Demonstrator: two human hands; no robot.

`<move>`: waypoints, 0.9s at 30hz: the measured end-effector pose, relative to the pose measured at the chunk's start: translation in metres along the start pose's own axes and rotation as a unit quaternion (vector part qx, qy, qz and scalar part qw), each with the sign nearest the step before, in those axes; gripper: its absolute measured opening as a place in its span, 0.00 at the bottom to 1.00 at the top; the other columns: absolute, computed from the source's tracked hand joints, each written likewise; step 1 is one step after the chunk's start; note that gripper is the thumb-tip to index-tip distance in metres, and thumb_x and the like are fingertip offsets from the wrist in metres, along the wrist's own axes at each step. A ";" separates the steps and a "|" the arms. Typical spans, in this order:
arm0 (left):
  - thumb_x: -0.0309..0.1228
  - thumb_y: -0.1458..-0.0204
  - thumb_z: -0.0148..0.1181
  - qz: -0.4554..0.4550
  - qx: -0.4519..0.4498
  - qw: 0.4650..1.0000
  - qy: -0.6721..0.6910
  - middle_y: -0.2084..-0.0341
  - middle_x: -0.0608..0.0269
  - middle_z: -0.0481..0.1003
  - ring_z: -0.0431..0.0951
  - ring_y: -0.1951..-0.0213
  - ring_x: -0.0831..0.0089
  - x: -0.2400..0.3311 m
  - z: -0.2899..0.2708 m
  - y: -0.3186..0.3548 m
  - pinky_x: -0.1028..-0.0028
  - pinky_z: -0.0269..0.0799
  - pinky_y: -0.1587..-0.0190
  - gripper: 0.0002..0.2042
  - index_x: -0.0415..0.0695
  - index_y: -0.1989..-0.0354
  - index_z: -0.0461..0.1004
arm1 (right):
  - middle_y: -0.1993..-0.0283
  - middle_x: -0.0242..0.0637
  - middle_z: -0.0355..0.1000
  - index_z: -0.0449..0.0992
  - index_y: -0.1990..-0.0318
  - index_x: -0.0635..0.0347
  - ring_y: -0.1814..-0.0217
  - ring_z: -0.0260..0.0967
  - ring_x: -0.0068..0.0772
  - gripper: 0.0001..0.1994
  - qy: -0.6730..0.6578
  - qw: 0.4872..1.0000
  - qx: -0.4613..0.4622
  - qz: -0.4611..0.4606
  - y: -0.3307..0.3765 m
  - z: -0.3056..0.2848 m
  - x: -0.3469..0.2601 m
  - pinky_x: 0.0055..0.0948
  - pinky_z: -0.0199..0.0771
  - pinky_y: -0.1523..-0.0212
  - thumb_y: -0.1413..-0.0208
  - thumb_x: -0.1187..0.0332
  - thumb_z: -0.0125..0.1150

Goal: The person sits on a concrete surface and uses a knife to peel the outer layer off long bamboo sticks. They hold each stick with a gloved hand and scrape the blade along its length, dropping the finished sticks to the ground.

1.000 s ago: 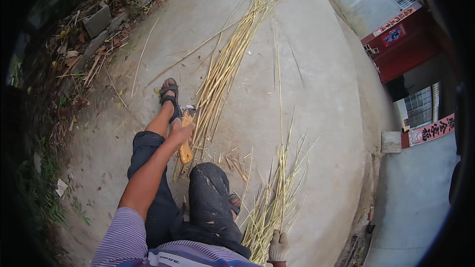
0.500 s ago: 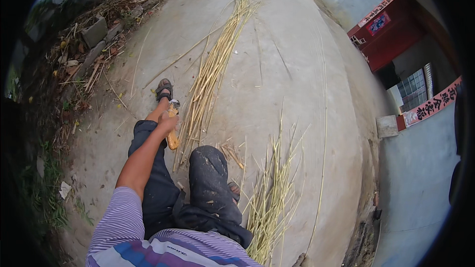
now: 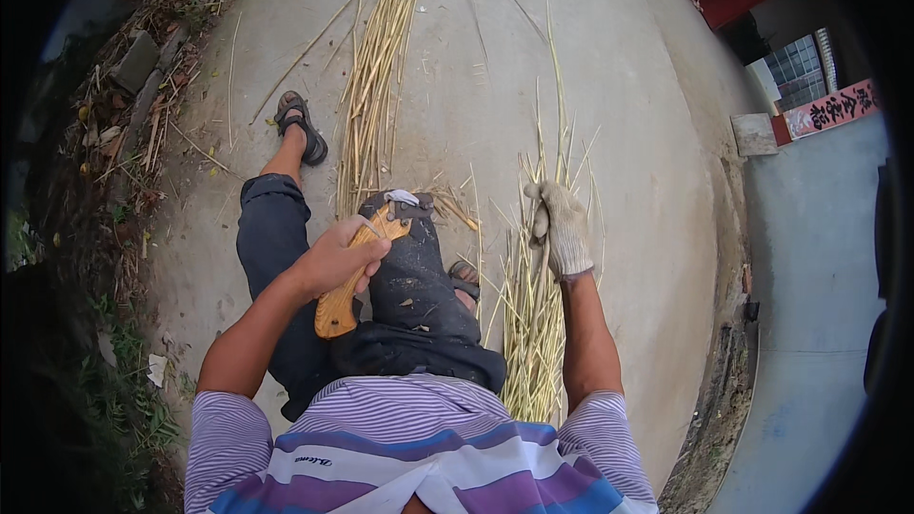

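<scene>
In my bare left hand (image 3: pixel 343 255) is a wooden-handled tool (image 3: pixel 335 312), its yellowish handle slanting up to a dark metal fitting with a whitish piece at the tip, over my bent knee. The fingers are closed around the handle. My right hand (image 3: pixel 560 227), in a pale knitted work glove, is closed on a long thin stalk (image 3: pixel 559 100) that rises above the glove. Below and around this hand lies a loose pile of greenish-yellow stalks (image 3: pixel 533 352). A longer bundle of straw-coloured stalks (image 3: pixel 376 86) lies on the concrete beyond my knee.
Short cut pieces (image 3: pixel 455 211) are scattered beside my knee. My left sandalled foot (image 3: pixel 301 128) stands beside the long bundle. Rubble and twigs (image 3: pixel 143 86) line the left edge, with weeds (image 3: pixel 124 381) nearer. A grey-blue wall (image 3: pixel 809 295) runs along the right.
My left hand has brought the tool back from beside the foot to over the knee. My right hand has come into view, holding a stalk. The view has shifted nearer.
</scene>
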State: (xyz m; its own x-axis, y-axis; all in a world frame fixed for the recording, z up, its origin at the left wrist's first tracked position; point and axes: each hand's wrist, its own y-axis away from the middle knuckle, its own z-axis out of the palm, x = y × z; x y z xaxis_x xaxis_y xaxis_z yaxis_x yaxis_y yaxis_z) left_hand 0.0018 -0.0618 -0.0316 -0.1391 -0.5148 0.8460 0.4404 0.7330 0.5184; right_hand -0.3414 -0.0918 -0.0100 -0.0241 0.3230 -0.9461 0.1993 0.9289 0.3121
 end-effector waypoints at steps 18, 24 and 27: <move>0.39 0.38 0.61 -0.028 -0.102 0.991 -0.081 0.79 0.68 0.71 0.72 0.82 0.82 -0.007 0.046 0.052 0.78 0.68 0.79 0.16 0.39 0.61 0.65 | 0.86 0.35 0.65 0.80 0.55 0.64 0.86 0.63 0.28 0.20 0.026 0.987 0.024 -0.158 -0.088 0.100 -0.067 0.29 0.67 0.83 0.37 0.58 0.47; 0.37 0.39 0.63 -0.011 -0.048 0.995 -0.085 0.79 0.67 0.71 0.71 0.83 0.82 -0.007 0.049 0.051 0.78 0.67 0.79 0.15 0.38 0.60 0.66 | 0.86 0.34 0.65 0.80 0.56 0.63 0.87 0.62 0.27 0.19 0.032 0.986 0.043 -0.155 -0.086 0.104 -0.063 0.29 0.67 0.83 0.37 0.59 0.47; 0.36 0.40 0.64 0.014 -0.017 0.995 -0.093 0.80 0.67 0.71 0.71 0.83 0.82 -0.005 0.049 0.051 0.77 0.67 0.80 0.15 0.39 0.61 0.66 | 0.87 0.32 0.63 0.81 0.57 0.63 0.88 0.59 0.26 0.18 0.050 0.986 0.052 -0.147 -0.077 0.111 -0.060 0.29 0.66 0.85 0.37 0.60 0.47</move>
State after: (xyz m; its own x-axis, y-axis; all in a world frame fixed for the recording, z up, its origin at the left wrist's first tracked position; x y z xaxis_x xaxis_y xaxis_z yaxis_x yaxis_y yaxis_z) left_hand -0.0187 0.0003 -0.0036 -0.2872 -0.4003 0.8702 0.4764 0.7285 0.4923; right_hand -0.2466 -0.2030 0.0133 -0.1925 0.0629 -0.9793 0.2687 0.9632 0.0091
